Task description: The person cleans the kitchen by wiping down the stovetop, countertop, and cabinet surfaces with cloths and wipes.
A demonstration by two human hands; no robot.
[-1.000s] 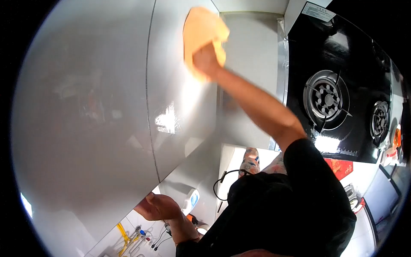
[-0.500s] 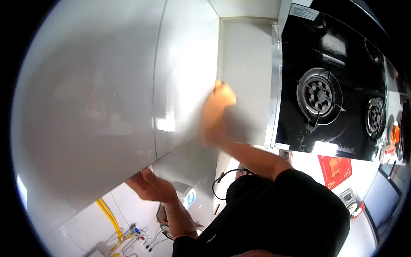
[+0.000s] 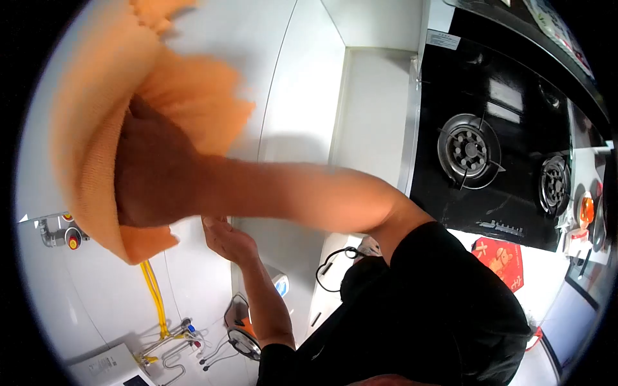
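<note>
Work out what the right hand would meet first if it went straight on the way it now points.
The right hand would first meet the orange cloth around it; beyond, probably the pale glossy panel, though depth is unclear.

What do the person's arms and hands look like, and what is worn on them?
Both arms wear black sleeves, the right one ending above the elbow; the forearms are bare. The left hand and the right hand have no gloves. No watch shows at either wrist. The right fingers are too shaded and covered to tell about rings.
</note>
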